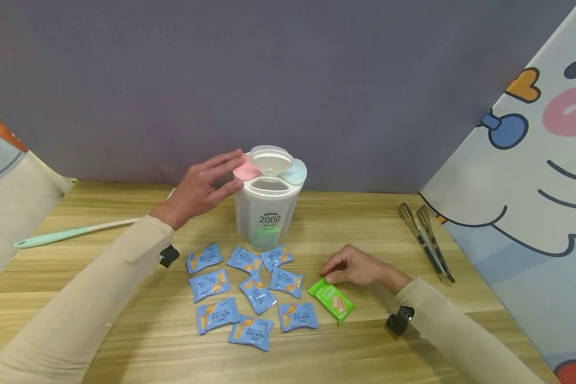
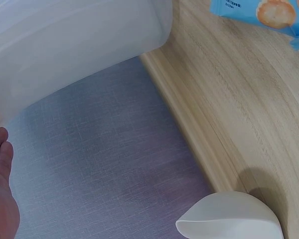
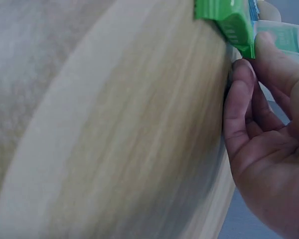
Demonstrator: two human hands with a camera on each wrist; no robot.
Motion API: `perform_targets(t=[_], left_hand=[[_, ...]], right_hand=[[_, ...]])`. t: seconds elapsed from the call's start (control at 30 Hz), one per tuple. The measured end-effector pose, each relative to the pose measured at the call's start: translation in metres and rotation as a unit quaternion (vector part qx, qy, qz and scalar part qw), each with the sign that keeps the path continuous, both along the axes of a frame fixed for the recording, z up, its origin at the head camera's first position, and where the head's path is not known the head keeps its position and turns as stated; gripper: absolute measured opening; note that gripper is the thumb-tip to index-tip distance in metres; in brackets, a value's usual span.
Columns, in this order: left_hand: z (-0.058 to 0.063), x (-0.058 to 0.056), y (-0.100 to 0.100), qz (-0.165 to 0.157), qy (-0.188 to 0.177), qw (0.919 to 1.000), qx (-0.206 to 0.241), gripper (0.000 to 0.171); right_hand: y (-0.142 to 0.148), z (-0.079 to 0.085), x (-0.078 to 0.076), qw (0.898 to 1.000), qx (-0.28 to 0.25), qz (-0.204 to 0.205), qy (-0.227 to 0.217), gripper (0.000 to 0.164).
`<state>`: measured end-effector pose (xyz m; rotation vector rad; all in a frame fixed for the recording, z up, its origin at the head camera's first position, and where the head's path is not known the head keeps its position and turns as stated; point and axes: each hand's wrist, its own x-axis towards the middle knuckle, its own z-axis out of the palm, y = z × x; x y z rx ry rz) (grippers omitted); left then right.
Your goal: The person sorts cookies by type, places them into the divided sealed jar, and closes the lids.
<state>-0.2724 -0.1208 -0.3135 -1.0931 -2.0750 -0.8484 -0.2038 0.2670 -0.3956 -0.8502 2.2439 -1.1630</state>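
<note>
A translucent plastic storage container (image 1: 267, 213) marked 2000 stands upright at the back of the table. Its lid has a pink flap (image 1: 246, 169), a light blue flap (image 1: 295, 172) and a raised pale flap at the back; something green shows low in its front. My left hand (image 1: 204, 184) touches the pink flap's side with extended fingers. Right of the blue packets, my right hand (image 1: 357, 266) pinches one end of a green wafer packet (image 1: 333, 301) between thumb and fingers. That green packet (image 3: 234, 25) also appears at the fingertips in the right wrist view.
Several blue biscuit packets (image 1: 258, 293) lie in front of the container. Metal tongs (image 1: 427, 242) lie at the right. A long mint-green handle (image 1: 57, 236) lies left; a white scoop-like head (image 2: 234, 216) shows in the left wrist view. A grey wall (image 1: 288, 80) stands behind.
</note>
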Motion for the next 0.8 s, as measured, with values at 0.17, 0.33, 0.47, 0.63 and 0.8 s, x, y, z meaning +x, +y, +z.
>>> perform_targets(t=[0.17,0.33,0.47,0.63,0.8], left_hand=[[0.0009,0.0007,-0.0003,0.001,-0.002,1.0,-0.001,0.065],[0.001,0.0009,-0.0001,0.0,0.002,1.0,0.0,0.065],[0.0002,0.0004,0.0003,0.0,0.003,1.0,-0.001,0.065],[-0.0008,0.0003,0.0006,0.004,0.007,1.0,-0.002,0.065],[0.0006,0.0013,0.0004,0.003,0.004,1.0,-0.005,0.065]], right_hand=[[-0.0006,-0.002,0.0001,1.0,0.007,0.007,0.014,0.019],[-0.0023,-0.0005,0.0014,0.999,0.01,0.02,0.026,0.015],[-0.0029,-0.0002,0.0022,0.999,0.008,0.024,0.031,0.01],[-0.003,0.0006,0.0034,0.999,0.0,0.025,0.036,0.007],[-0.0002,0.0013,0.004,0.999,-0.009,0.023,0.039,0.006]])
